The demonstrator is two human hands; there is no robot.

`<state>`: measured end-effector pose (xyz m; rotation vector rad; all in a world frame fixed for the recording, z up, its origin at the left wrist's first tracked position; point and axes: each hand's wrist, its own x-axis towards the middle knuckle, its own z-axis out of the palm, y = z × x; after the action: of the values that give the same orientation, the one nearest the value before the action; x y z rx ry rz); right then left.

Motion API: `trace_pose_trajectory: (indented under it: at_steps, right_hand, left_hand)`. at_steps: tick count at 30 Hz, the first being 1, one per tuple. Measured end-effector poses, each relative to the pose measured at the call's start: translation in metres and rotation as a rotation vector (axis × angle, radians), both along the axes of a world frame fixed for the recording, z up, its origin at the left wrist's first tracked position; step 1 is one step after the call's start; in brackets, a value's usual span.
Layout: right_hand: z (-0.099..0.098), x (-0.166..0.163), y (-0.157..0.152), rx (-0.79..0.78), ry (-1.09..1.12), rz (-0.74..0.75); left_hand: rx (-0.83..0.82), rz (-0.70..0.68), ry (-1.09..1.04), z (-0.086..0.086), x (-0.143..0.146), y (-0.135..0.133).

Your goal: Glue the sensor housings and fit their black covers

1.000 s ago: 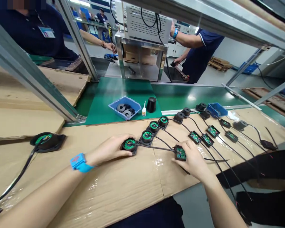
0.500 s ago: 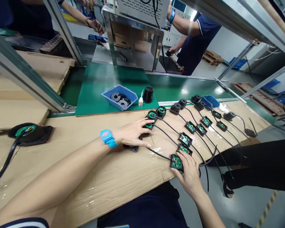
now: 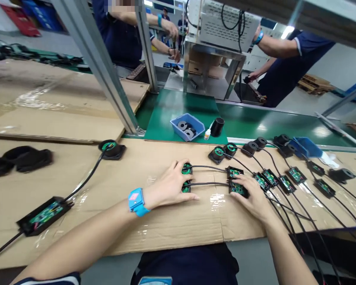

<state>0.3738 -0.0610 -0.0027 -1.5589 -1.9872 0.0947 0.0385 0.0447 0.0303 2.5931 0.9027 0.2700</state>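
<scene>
No readable text, wristband patch (image 3: 135, 196) blurred, circuit board (image 3: 238, 189) markings too small

Bare left forearm (image 3: 86, 237) enters from the lower left and bare right forearm (image 3: 284, 253) from the lower right, both angling inward. The left grip (image 3: 172, 186) lies palm down, fingers spread wide, thumb stretched out on the near side, clasping nothing. The right grip (image 3: 253, 198) lies palm down too, fingers together and lightly bent forward, near the left but apart
</scene>
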Motion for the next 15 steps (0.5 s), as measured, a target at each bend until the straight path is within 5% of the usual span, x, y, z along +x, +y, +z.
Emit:
trace_pose_trajectory:
  at_steps: [7,10,15]
  right_hand:
    - [0.047,-0.032,0.11,-0.118,0.131,-0.209]
    - [0.05,-0.046,0.168,-0.228,0.102,-0.258]
    - [0.038,-0.063,0.221,-0.294,0.09,-0.337]
  left_hand:
    - [-0.202,0.085,-0.343,-0.026,-0.043,-0.003]
    - [-0.203,0.163,-0.391,-0.041,-0.052,-0.002]
    - [-0.236,0.068,-0.358,-0.048,-0.045,-0.009]
